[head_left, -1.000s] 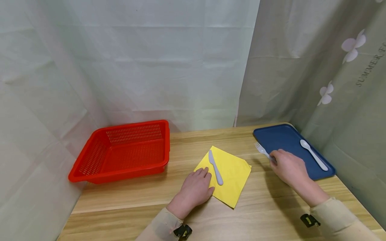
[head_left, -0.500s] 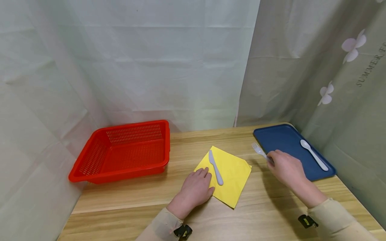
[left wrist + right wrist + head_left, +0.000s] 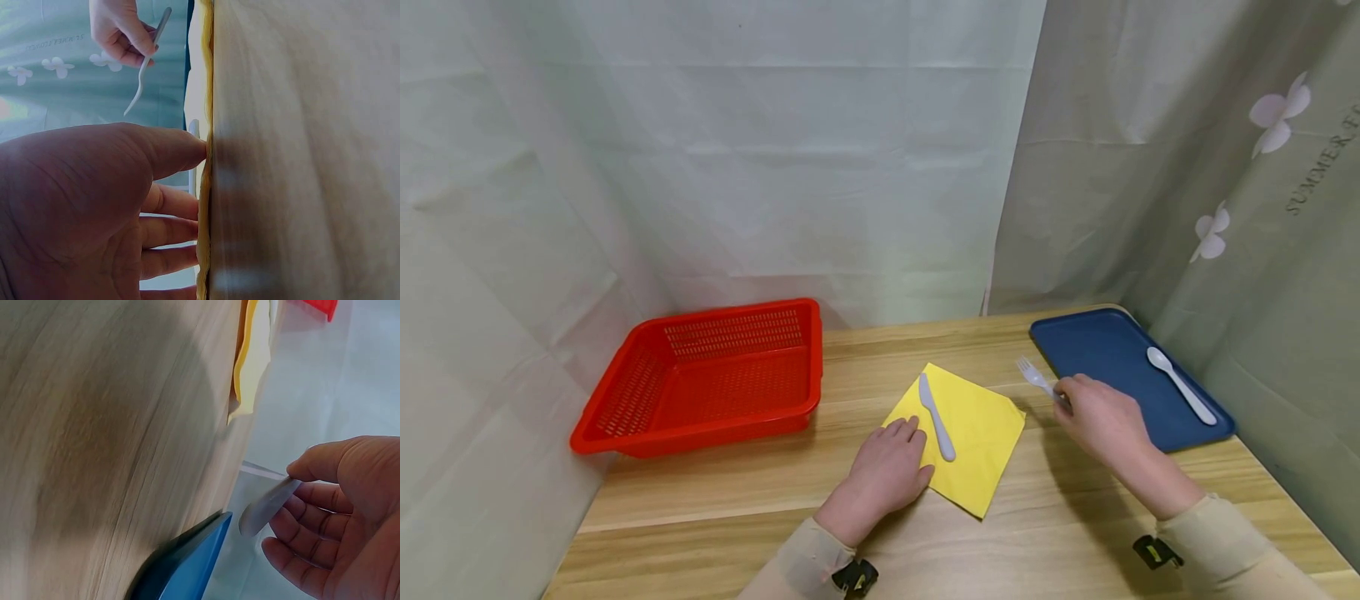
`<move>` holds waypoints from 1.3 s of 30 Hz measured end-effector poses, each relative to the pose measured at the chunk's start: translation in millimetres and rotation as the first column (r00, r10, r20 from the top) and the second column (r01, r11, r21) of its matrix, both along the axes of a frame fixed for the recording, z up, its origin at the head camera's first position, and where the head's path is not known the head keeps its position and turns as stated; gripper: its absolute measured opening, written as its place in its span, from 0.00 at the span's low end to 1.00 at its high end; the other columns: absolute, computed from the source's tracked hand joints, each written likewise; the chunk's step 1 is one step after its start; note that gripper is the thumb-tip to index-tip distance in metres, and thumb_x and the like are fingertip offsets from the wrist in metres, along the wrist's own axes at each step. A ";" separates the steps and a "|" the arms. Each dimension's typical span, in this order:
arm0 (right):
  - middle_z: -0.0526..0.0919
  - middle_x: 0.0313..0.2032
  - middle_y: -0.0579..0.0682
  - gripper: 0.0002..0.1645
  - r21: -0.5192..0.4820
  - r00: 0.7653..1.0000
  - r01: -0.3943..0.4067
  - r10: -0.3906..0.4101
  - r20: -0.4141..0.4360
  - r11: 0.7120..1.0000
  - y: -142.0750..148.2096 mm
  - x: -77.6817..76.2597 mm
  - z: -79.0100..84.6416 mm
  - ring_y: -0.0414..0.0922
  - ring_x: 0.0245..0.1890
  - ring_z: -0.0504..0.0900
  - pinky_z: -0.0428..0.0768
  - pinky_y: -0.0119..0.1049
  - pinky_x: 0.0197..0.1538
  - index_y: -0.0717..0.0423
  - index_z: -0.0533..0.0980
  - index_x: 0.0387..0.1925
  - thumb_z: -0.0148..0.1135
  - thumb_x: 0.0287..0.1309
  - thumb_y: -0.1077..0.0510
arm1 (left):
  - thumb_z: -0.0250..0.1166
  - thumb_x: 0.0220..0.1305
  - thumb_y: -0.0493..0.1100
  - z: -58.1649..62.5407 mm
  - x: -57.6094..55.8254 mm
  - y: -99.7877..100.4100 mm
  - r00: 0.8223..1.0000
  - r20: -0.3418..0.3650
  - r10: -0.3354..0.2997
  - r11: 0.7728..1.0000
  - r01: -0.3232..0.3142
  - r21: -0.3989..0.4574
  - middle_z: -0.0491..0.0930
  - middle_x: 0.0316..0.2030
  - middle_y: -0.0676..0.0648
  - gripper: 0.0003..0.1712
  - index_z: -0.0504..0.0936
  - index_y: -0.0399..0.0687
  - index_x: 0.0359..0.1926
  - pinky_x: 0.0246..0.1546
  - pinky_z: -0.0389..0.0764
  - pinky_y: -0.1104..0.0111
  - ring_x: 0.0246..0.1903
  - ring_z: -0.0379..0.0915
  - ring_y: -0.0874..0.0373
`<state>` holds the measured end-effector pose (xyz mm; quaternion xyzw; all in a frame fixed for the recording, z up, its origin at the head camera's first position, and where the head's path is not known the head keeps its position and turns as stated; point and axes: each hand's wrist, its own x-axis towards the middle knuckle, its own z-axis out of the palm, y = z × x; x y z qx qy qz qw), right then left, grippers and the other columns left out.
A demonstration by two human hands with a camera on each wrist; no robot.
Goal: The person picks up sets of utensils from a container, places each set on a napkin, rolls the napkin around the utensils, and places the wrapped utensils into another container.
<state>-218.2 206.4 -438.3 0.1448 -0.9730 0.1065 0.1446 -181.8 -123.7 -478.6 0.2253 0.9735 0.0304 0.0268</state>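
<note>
White fork (image 3: 1037, 380) is above the worktop (image 3: 722, 493) between napkin (image 3: 983, 437) and tray (image 3: 1086, 350), pinched in the fingers of the right hand (image 3: 1101, 417); left hand (image 3: 889, 465) rests on the napkin, fingers slightly apart; transfer seems in hand, next likely calling for lowering beside the knife (image 3: 936, 418).

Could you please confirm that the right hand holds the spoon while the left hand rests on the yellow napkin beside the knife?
Not quite: the head view shows the right hand holding the fork, while the spoon lies on the tray. The left hand rests on the yellow napkin beside the knife.
</note>
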 end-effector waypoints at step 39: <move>0.83 0.32 0.48 0.06 -0.043 0.999 -0.030 0.030 0.013 0.999 -28.5 0.0 -2.1 0.43 0.26 0.75 0.76 0.40 0.24 0.57 0.87 0.41 0.78 0.64 0.61 | 0.69 0.77 0.57 0.0 0.3 0.1 1.000 -0.010 0.001 1.000 0.000 0.007 0.76 0.74 0.39 0.31 0.81 0.40 0.69 0.74 0.74 0.48 0.74 0.71 0.43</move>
